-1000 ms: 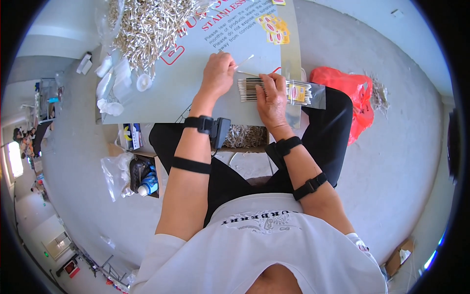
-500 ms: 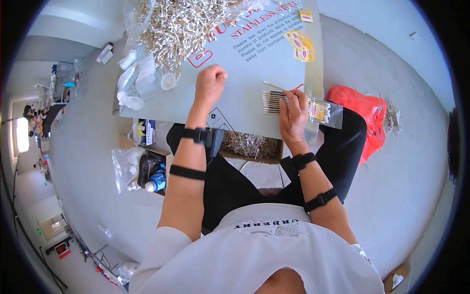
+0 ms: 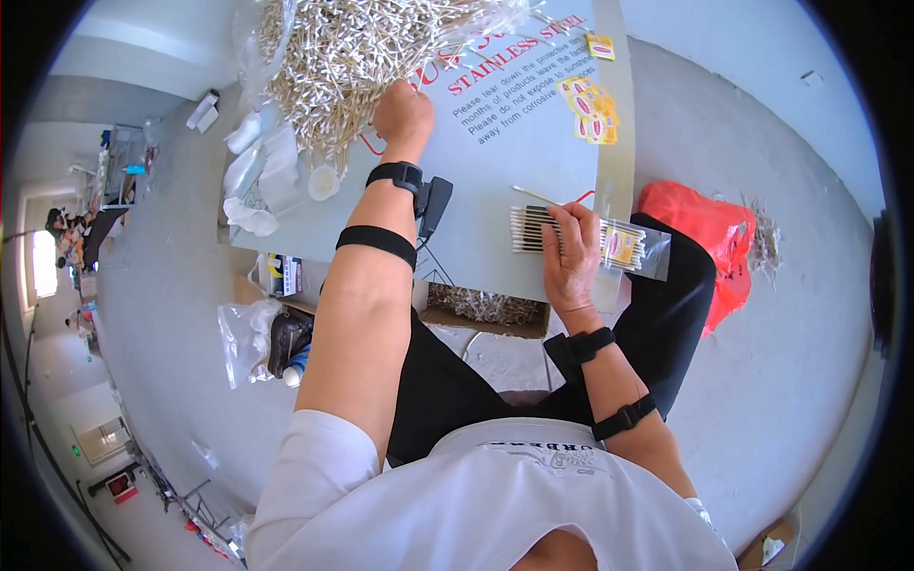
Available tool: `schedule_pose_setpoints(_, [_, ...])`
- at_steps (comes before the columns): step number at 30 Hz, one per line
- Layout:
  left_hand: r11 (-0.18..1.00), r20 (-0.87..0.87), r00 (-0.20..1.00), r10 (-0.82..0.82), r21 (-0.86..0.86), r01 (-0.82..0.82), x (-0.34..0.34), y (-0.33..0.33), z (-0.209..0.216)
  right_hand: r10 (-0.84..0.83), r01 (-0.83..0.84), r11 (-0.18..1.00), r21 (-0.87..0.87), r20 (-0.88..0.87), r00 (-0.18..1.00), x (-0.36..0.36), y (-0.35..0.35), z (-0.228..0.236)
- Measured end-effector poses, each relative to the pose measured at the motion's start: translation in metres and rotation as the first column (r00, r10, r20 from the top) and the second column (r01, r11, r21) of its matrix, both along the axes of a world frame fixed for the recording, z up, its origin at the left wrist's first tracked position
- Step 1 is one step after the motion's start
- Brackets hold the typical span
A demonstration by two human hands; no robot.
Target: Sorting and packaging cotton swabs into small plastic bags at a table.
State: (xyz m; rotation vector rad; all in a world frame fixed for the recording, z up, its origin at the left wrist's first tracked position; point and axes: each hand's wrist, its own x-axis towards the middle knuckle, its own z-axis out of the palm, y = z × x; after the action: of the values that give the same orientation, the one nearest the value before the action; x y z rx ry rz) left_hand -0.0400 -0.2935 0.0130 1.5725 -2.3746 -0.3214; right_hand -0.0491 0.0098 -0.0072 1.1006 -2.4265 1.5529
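Observation:
A big heap of cotton swabs (image 3: 333, 71) lies at the table's far left. At its near right edge is my left hand (image 3: 403, 119), fingers curled closed; whatever they pinch is hidden. On the right, my right hand (image 3: 573, 252) grips a flat row of cotton swabs (image 3: 526, 229), thumb and fingers bent over it. The right end of that row sits inside a clear plastic sleeve (image 3: 655, 255) with a yellow card (image 3: 622, 246). One loose cotton swab (image 3: 535, 195) lies slanted just beyond the row.
Yellow cards (image 3: 592, 109) lie spread at the table's (image 3: 476, 171) far right. Left of my left arm are a small white cup (image 3: 324, 183) and white crumpled wraps (image 3: 276, 162). Below the near edge stands a box of swabs (image 3: 486, 306). A red plastic bag (image 3: 700, 228) lies right.
My left hand has moved farther away, up to the swab heap's edge. My right hand stays on the row of swabs; the whole scene has shifted slightly downward on the right.

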Motion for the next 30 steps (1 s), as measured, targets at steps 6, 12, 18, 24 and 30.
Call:
schedule_pose_setpoints(6, [0.974,-0.018,0.976,-0.216,0.059,0.217,0.017,0.018,-0.009,-0.001,0.002,1.0,-0.022,0.01,1.0,-0.001,0.002,-0.004])
schedule_pose_setpoints(12, [0.791,-0.154,0.786,-0.599,0.04,0.611,0.028,0.079,-0.009,-0.027,0.027,0.998,-0.053,0.007,1.0,0.001,0.002,-0.002])
schedule_pose_setpoints(18, [0.566,-0.062,0.575,-0.816,0.117,0.816,0.033,0.126,0.004,-0.083,0.093,0.986,-0.139,0.073,0.994,0.0,0.002,-0.005])
schedule_pose_setpoints(24, [0.743,-0.656,0.56,-0.506,-0.002,0.669,0.043,0.153,-0.015,-0.002,0.11,0.955,-0.277,0.363,0.932,-0.012,-0.006,-0.004])
schedule_pose_setpoints(30, [0.778,-0.91,0.404,-0.088,0.191,0.598,0.042,0.202,-0.036,0.005,0.125,0.941,-0.314,0.383,0.924,-0.009,-0.009,-0.015])
